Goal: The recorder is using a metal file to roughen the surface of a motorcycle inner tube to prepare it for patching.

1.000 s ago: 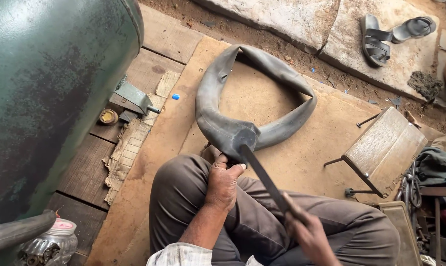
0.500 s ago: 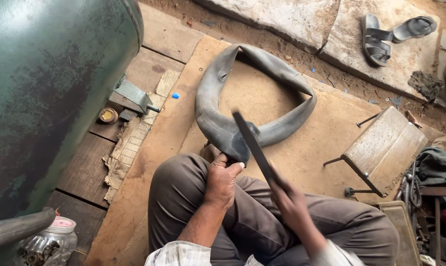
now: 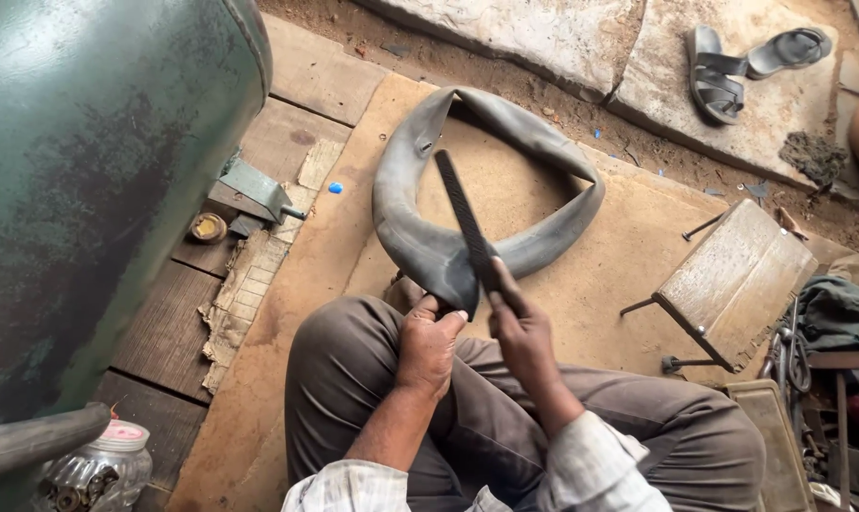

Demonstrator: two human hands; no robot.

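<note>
Setting: ground-level work spot, viewed from above. At nine o'clock, a large dark green metal tank point(image 3: 98, 190) with worn paint fills the left edge; below it at seven o'clock, a clear jar point(image 3: 102, 469) with a pink lid, holding small metal parts. Beside the tank, weathered wooden planks point(image 3: 169, 327) carry a small grey metal block point(image 3: 254, 188), a round brass-coloured piece point(image 3: 208, 227) and torn cardboard scraps point(image 3: 245, 294). Centre: a tan board point(image 3: 619, 256) laid flat as the work surface, dusty, with a blue fleck near its left edge. At twelve to one o'clock, bare dirt and pale stone slabs point(image 3: 543, 38), with a pair of grey sandals point(image 3: 733, 66) on one slab. At three o'clock, a low wooden stool point(image 3: 733, 280) with metal legs; beyond it a dark cloth bundle point(image 3: 832, 313) and assorted metal clutter. Principal item: black rubber inner tube point(image 3: 420, 237), deflated, lying as a loose ring on the board, its near loop drawn up to the knee of the seated person in brown trousers. Left hand point(image 3: 428, 346): fingers closed on the tube's near fold, pinning it at the knee. Right hand point(image 3: 520, 327): fingers wrapped round the lower end of a long dark flat file point(image 3: 463, 218), blade angled toward eleven o'clock across the tube.
</note>
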